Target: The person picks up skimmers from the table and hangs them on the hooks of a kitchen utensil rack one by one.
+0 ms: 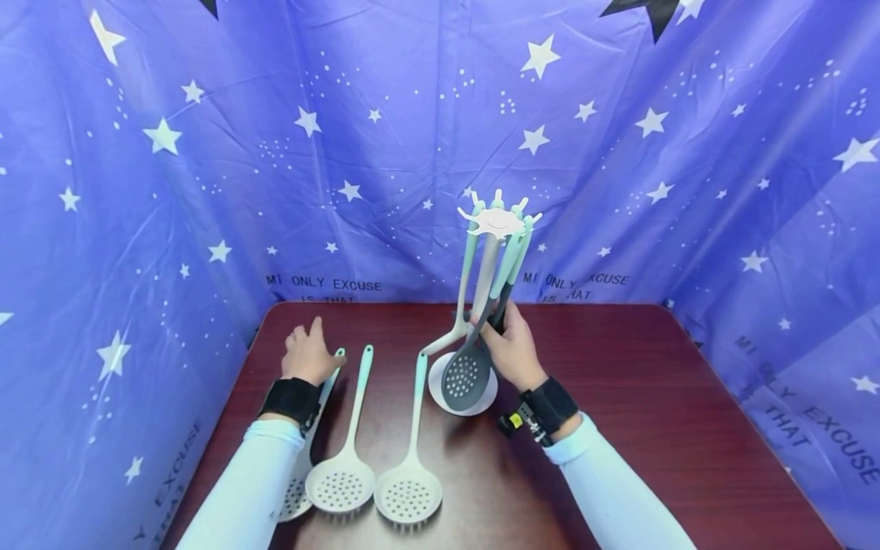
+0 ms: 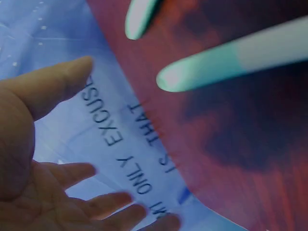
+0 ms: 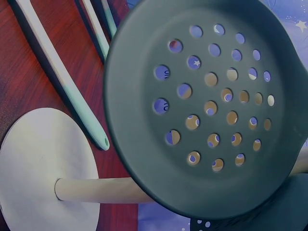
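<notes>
Skimmers (image 1: 409, 489), three, laid at lower left to lower centre; judged light, stiff, smooth, best gripped by mint handles (image 1: 421, 374). Left hand (image 1: 308, 357), spread and empty, is held near the leftmost handle; right of centre, the white rack's (image 1: 498, 222) stem is gripped by the right hand (image 1: 512, 351).

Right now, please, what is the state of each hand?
Left hand: open, holding nothing.
Right hand: behind the grey skimmer, partly hidden; whether it grips anything cannot be told.

The grey skimmer (image 3: 199, 96) looks smooth matt plastic. The table (image 1: 639, 389) shows glossy wood grain, and the curtain (image 1: 412, 156) at twelve o'clock looks like creased, satiny cloth
</notes>
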Tool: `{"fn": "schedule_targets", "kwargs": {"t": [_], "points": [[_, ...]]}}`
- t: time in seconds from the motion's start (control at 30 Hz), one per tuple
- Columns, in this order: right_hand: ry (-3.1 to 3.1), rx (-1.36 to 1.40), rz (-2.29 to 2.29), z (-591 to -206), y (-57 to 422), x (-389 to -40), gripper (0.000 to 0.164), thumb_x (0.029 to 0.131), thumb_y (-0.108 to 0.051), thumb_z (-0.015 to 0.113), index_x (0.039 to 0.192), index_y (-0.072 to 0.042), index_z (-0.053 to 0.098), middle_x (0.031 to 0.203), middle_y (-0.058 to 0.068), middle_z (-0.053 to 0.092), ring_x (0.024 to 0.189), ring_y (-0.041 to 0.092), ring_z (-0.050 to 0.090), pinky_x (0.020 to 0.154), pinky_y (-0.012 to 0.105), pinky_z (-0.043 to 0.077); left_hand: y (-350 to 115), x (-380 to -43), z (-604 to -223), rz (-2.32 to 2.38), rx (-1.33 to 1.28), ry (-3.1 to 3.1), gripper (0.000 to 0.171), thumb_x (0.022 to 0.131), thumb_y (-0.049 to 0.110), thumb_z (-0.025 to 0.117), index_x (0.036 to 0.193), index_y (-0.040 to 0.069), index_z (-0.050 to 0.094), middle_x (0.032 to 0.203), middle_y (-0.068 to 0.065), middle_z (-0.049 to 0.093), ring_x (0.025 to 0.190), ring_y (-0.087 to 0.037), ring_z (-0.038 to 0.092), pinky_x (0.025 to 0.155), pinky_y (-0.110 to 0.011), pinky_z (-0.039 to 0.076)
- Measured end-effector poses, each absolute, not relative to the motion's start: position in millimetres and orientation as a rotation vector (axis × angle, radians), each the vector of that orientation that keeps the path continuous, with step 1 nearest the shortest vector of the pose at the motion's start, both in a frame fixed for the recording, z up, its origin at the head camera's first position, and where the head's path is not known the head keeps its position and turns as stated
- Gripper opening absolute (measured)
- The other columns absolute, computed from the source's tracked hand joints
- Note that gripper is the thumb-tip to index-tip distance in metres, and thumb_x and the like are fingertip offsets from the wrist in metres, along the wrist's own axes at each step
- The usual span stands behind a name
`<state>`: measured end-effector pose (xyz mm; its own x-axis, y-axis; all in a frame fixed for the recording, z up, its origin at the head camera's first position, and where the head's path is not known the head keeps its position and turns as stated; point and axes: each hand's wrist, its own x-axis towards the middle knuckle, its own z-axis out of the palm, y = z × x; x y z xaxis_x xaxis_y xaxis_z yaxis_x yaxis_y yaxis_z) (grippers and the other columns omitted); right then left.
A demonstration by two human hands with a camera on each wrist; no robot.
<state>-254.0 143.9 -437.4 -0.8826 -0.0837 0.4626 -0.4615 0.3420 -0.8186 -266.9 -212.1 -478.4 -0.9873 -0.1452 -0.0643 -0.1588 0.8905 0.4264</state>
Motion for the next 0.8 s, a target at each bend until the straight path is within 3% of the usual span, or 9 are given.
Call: {"fn": "schedule_targets", "kwargs": {"t": [0.1,0.2,0.47,0.8], "points": [[-2.269,0.491,1.569,-437,144,-254,0.024,0.101,-0.027,0.069,0.107,-0.009,0.054,0.068,0.007,0.056,0.053,0.018,0.050,0.051,0.029,0.042,-216,-264,-486,0.612,-0.268,2.978,0.096,0.084,0.030,0.083,0.155,-0.007,0.030,0.143,-0.044,0.038,0.128,-0.060,0.044,0.099,-0.069,0.045],[-2.263,0.499,1.586,-437,144,-254,0.024,0.102,-0.026,0.069,0.107,-0.009,0.054,0.068,0.008,0.056,0.053,0.018,0.050,0.050,0.029,0.042,-219,-261,-494,0.556,-0.245,2.942,0.091,0.083,0.030,0.084,0.149,-0.010,0.036,0.136,-0.044,0.045,0.119,-0.059,0.054,0.096,-0.067,0.047],[-2.266,0.499,1.576,-437,143,-254,0.024,0.102,-0.025,0.069,0.108,-0.007,0.054,0.069,0.008,0.055,0.054,0.017,0.050,0.051,0.029,0.042,-226,-256,-509,0.591,-0.129,2.921,0.062,0.084,0.019,0.081,0.134,-0.004,0.054,0.124,-0.038,0.056,0.109,-0.052,0.060,0.095,-0.062,0.049],[-2.268,0.516,1.574,-436,145,-253,0.026,0.102,-0.029,0.068,0.111,-0.009,0.054,0.068,0.007,0.054,0.052,0.019,0.048,0.049,0.030,0.040,-226,-257,-517,0.614,-0.050,2.875,0.039,0.086,0.007,0.077,0.114,-0.002,0.051,0.096,-0.022,0.069,0.087,-0.036,0.067,0.082,-0.051,0.053]]}}
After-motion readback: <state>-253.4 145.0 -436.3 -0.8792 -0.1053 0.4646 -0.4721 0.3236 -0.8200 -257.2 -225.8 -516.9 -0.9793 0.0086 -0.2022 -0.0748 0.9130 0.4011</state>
